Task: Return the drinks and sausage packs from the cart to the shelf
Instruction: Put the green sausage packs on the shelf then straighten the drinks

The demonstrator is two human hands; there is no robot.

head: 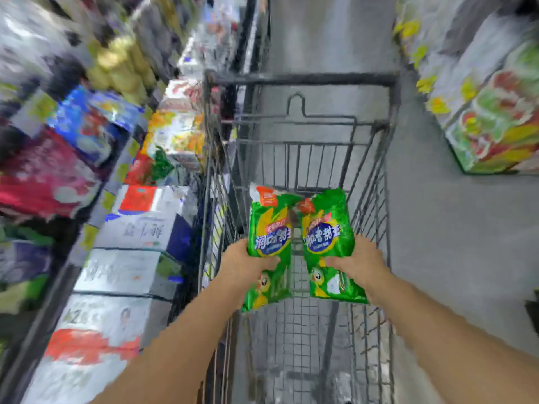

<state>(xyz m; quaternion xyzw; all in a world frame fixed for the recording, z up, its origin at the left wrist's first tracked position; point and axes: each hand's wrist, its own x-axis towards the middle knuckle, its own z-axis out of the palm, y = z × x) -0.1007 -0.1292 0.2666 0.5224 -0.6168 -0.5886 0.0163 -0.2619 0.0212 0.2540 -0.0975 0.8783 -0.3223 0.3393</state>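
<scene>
Head view, left to right: blurred shelves (pixel 87 170) with stacked boxes (pixel 128 258) run along the left, just beside the wire cart (pixel 300 80). Over the cart's basket, the left hand (pixel 248 265) grips one green sausage pack (pixel 269 243) at its lower half. Just beside it, the right hand (pixel 357 262) grips a second green pack (pixel 328 243) likewise. More blurred goods (pixel 493 118) stand at far right.

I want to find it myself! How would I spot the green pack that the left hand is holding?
Look at the wire cart in the aisle. Two green packs are held above its basket, side by side. Yours is the left pack, gripped by the left hand; unlike the right pack in the right hand, it has an orange patch at its top corner.
</scene>
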